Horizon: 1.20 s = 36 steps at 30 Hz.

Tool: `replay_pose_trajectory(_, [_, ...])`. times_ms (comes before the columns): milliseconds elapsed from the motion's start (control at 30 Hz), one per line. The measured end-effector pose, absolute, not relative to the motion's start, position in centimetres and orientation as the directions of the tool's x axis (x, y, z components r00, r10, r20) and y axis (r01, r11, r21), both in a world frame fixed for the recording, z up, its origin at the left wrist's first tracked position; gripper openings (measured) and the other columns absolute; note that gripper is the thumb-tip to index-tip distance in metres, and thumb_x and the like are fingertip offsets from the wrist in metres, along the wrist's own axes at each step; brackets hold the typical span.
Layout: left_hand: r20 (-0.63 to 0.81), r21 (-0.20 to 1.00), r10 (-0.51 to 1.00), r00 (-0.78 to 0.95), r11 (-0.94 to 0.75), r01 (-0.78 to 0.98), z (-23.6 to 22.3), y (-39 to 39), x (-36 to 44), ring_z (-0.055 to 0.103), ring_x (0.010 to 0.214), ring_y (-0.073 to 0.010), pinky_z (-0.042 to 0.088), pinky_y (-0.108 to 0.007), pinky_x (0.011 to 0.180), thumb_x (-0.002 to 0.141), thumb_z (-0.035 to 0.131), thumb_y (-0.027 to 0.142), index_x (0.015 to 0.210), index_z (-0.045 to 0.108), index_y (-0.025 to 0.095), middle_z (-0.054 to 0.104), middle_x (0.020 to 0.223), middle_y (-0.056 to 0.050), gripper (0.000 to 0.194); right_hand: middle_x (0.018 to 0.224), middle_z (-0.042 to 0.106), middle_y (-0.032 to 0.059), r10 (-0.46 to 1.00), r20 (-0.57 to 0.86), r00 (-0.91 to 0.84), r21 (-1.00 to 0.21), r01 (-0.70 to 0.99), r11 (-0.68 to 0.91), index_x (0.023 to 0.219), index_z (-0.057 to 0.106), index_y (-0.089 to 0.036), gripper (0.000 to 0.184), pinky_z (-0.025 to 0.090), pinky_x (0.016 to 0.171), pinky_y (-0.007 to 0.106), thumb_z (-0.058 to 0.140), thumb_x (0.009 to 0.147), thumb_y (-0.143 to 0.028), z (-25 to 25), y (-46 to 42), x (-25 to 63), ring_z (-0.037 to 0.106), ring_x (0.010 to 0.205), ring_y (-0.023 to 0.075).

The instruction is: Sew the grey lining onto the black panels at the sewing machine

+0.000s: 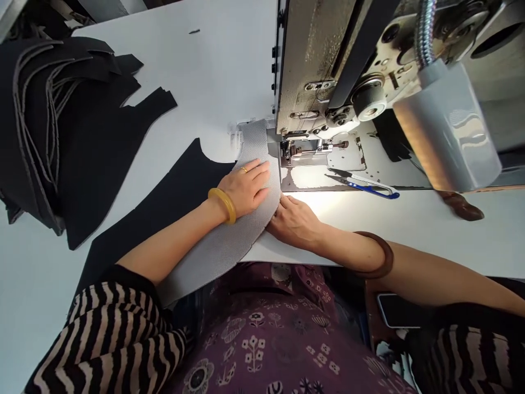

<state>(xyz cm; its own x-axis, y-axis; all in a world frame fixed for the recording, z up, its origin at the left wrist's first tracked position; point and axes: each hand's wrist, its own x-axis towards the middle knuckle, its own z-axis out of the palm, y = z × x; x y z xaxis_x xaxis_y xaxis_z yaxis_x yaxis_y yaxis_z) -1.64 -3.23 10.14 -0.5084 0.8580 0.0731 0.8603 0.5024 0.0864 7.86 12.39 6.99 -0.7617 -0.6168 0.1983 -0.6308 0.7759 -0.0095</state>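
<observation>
A curved grey mesh fabric piece (229, 241) runs from my lap up to the presser foot (292, 148) of an industrial sewing machine (328, 60). My left hand (246, 186) lies flat on the grey piece, fingers stretched toward the needle, with a ring and a yellow bangle at the wrist. My right hand (292, 220) pinches the right edge of the same piece just below the presser foot, fingers tucked at the fabric's edge. A black fabric piece (164, 202) lies under and left of the grey one.
A stack of black cut pieces (61, 126) fills the left of the white table (213, 71). Blue thread snips (369, 187) lie right of the needle plate. A lamp head (447, 126) hangs at the right. A phone (397, 312) rests by my right arm.
</observation>
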Motion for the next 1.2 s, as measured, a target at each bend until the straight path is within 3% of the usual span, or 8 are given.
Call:
replay_pose_trajectory(300, [0.091,0.138,0.846,-0.525,0.511,0.848,9.9,-2.3,-2.2,0.05,0.123,-0.0277,0.043,-0.043,0.105,0.091,0.044,0.028,0.122,0.059,0.01,0.058,0.129,-0.011,0.039,0.08,0.061,0.0124,-0.618,0.13,-0.775,-0.071,-0.629,0.774,0.088,0.066,-0.013,0.026,0.032,0.064,0.033,0.04,0.088,-0.009,7.2,12.4,7.9,0.048,0.081,0.0243])
replay_pose_trajectory(633, [0.097,0.136,0.836,-0.541,0.527,0.839,9.4,-2.3,-2.4,0.047,0.123,-0.0299,0.042,-0.045,0.106,0.093,0.043,0.03,0.123,0.059,0.01,0.056,0.131,-0.012,0.04,0.076,0.06,0.0126,-0.626,0.175,-0.76,-0.01,-0.637,0.771,0.086,0.067,-0.012,0.026,0.031,0.062,0.032,0.04,0.086,-0.009,7.1,12.4,7.9,0.046,0.077,0.0231])
replay_pose_trajectory(1033, [0.11,0.114,0.841,-0.53,0.519,0.847,9.6,-1.8,-2.4,0.05,0.119,-0.0285,0.043,-0.043,0.104,0.092,0.041,0.029,0.12,0.06,0.01,0.057,0.128,-0.013,0.039,0.072,0.061,0.0136,-0.637,0.112,-0.763,0.014,-0.64,0.768,0.08,0.068,-0.01,0.032,0.031,0.056,0.031,0.038,0.082,0.0,7.8,12.4,7.8,0.05,0.072,0.0225])
replay_pose_trajectory(1200, [0.104,0.142,0.848,-0.52,0.504,0.852,9.5,-0.4,-2.5,0.05,0.118,-0.0283,0.044,-0.044,0.103,0.09,0.044,0.027,0.118,0.062,0.009,0.058,0.126,-0.015,0.037,0.066,0.06,0.0142,-0.651,0.14,-0.746,0.086,-0.646,0.759,0.073,0.067,-0.01,0.032,0.029,0.052,0.031,0.038,0.08,0.001,7.8,13.6,7.9,0.05,0.066,0.0217])
